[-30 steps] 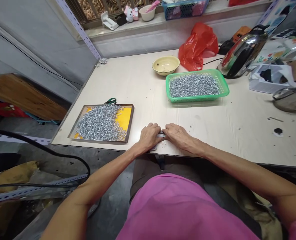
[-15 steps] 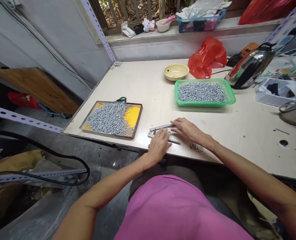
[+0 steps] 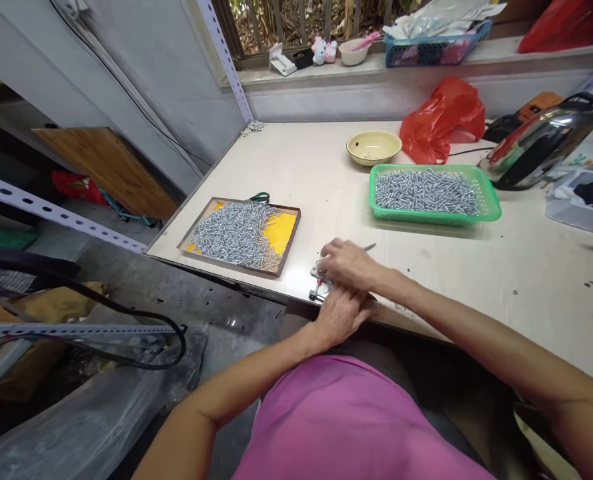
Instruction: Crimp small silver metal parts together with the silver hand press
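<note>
A silver plier-like metal tool (image 3: 320, 289), with a small red part and a black end, lies by the table's front edge. My hands cover most of it, and a thin handle tip sticks out to the right. My right hand (image 3: 353, 265) arches across the tool with bent fingers over its left end; whatever they pinch is hidden. Below it, my left hand (image 3: 341, 317) is curled around the lower side of the tool, its fingers partly covered. To the left is a shallow tray (image 3: 290, 241) with a yellow bottom, heaped with small silver metal pins (image 3: 233, 233).
A green plastic basket (image 3: 491, 200) full of similar pins stands behind my right hand. Beyond are a cream bowl (image 3: 375, 148), a red plastic bag (image 3: 443, 120) and a steel kettle (image 3: 541, 143). Green scissor handles (image 3: 260, 197) poke out behind the tray.
My right hand has moved left across the tool, over its left end. My left hand has shifted lower, nearer the table edge. The view has swung slightly right.
</note>
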Action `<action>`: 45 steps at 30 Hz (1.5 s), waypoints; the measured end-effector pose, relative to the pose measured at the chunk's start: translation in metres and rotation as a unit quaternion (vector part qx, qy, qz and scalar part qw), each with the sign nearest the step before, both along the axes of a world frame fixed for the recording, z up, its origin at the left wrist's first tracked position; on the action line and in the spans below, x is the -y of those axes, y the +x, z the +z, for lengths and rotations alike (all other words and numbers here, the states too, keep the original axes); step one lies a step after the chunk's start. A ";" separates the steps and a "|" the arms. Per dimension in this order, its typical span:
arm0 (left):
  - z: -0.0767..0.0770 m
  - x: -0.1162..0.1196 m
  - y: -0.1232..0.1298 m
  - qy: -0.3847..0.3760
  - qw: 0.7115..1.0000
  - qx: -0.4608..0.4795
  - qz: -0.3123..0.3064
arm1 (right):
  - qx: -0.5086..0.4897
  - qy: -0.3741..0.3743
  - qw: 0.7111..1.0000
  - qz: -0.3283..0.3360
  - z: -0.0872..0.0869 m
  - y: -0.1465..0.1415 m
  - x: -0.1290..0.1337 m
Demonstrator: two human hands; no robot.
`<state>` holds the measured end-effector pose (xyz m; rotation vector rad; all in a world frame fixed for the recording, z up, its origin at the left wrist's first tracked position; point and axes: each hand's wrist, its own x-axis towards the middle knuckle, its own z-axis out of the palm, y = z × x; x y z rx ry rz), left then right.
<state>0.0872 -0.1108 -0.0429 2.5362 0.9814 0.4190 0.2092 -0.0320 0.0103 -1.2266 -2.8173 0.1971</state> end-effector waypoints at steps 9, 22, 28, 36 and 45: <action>-0.008 -0.003 -0.005 -0.019 0.999 -0.034 -0.010 | -0.027 0.002 0.990 0.140 -0.014 -0.040 0.007; 0.046 -0.119 -0.078 0.130 0.956 -0.076 0.251 | -0.359 0.323 0.847 -0.221 0.100 0.067 -0.005; 0.053 -0.186 -0.127 0.094 0.913 -0.232 0.322 | -0.154 0.284 0.888 -0.328 0.056 0.173 -0.020; 0.056 -0.198 -0.123 0.089 0.926 -0.220 0.294 | -0.196 0.138 0.940 -0.245 -0.007 0.096 0.059; 0.058 -0.098 -0.070 -0.380 0.875 0.117 0.275 | -0.142 -0.009 0.966 -0.216 -0.041 0.051 0.088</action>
